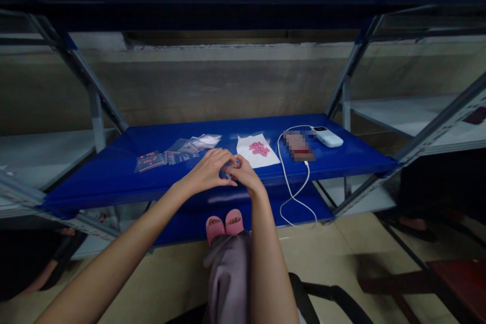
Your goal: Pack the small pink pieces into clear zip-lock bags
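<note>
The left hand and right hand pinched a small clear bag above the blue shelf, near pink tablets on white paper.

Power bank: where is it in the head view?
The white power bank sits at the back right of the blue shelf, just right of the blurred phone.

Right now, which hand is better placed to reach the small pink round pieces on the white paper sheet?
Probably the right hand: it sits beside the white paper sheet bearing the small pink round pieces, while the left hand lies farther away, nearer the clear plastic bags.
</note>
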`<state>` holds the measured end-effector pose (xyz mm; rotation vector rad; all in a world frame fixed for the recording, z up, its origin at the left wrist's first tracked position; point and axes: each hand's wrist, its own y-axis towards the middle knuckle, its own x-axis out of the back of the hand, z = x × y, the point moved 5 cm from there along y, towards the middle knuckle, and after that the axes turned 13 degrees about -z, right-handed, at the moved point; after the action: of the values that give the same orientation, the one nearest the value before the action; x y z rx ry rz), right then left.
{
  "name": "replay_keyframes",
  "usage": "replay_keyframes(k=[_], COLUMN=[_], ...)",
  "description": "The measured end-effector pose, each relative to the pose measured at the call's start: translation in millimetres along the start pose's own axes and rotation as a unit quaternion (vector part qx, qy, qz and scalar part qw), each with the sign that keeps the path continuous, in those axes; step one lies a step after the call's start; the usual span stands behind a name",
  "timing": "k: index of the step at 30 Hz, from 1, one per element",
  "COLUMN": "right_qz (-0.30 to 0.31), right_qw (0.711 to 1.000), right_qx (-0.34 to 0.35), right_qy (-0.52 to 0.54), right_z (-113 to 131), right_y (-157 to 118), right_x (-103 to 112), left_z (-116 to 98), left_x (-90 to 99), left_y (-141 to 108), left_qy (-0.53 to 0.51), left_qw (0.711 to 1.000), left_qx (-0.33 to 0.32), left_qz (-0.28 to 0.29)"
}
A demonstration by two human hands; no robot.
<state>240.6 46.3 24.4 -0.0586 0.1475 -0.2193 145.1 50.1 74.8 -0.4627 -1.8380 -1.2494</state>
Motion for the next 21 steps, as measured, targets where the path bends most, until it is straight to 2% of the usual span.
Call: replay_keyframes(k=[7, 10, 12, 14, 15, 16, 18, 19, 21], right_qz=[-0.043, -0.028, -0.038, -0.116, -0.180, -0.253, -0.362, -0.382, -0.372], right_qw=[0.999, 0.999, 0.998, 0.989, 0.974, 0.946, 0.876, 0.848, 0.807], right_qx=[-0.016, -0.023, -0.017, 0.008, 0.028, 0.056, 0.086, 0.086, 0.120], right_qy=[0.009, -0.009, -0.037, -0.094, -0.138, -0.193, -0.308, -0.357, -0.442], right_z=[-1.5, -2.1, 0.1, 6.3, 11.4, 18.3, 30.7, 34.5, 40.5], right_y=[-1.8, -1.1, 0.7, 2.8, 2.8, 1.3, -3.3, -4.3, -2.7], right_x=[-0.2, -1.2, 7.5, 30.7, 47.0, 64.6, 94.5, 104.8, 114.4], left_z=[-3.5, 5.1, 18.5, 35.6, 43.9, 51.3, 62.6, 66.8, 71.9], left_x=[-4.5, -1.9, 1.4, 3.0, 2.0, -0.8, -9.5, -14.6, -24.3], left_y=[3.9, 3.2, 1.8, 0.0, -0.7, -0.9, 0.5, 2.0, 5.6], left_qy=[0.010, 0.006, 0.014, 0.039, 0.055, 0.069, 0.088, 0.094, 0.102], left_qw=[1.000, 1.000, 0.999, 0.994, 0.990, 0.986, 0.978, 0.972, 0.963], left_qx=[-0.002, 0.013, 0.036, 0.062, 0.071, 0.073, 0.069, 0.068, 0.063], left_qz=[0.003, 0.000, -0.030, -0.081, -0.109, -0.132, -0.179, -0.203, -0.242])
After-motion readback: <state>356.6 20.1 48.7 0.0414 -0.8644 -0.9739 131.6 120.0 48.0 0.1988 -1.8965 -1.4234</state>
